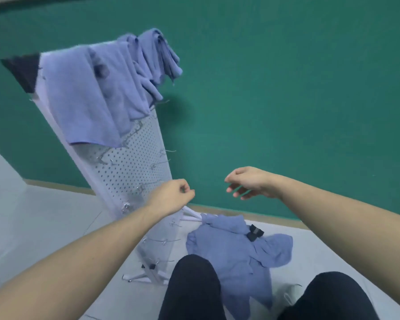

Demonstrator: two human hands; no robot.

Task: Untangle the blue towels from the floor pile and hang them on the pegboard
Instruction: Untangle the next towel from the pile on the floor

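We hold both hands out in front of us, above the floor [56, 222]. Our left hand [171, 197] has its fingers curled in with fingertips and thumb drawn together; it seems to hold nothing, though the view is too soft to rule out a thin thread. Our right hand [249, 182] is relaxed, fingers loosely spread and pointing toward the left hand, empty.

Just behind the left hand stands the white pegboard [136, 167], leaning, with wire hooks along its face. Well above both hands, several blue towels [97, 93] hang draped over its top half. Below and between our hands, the remaining pile of blue towels [236, 250] lies crumpled on the floor, just beside the pegboard's foot and touching our dark trouser knees [194, 285]. A small black clip [255, 232] sits on the pile, beneath the right hand. A green wall [286, 88] rises behind everything.
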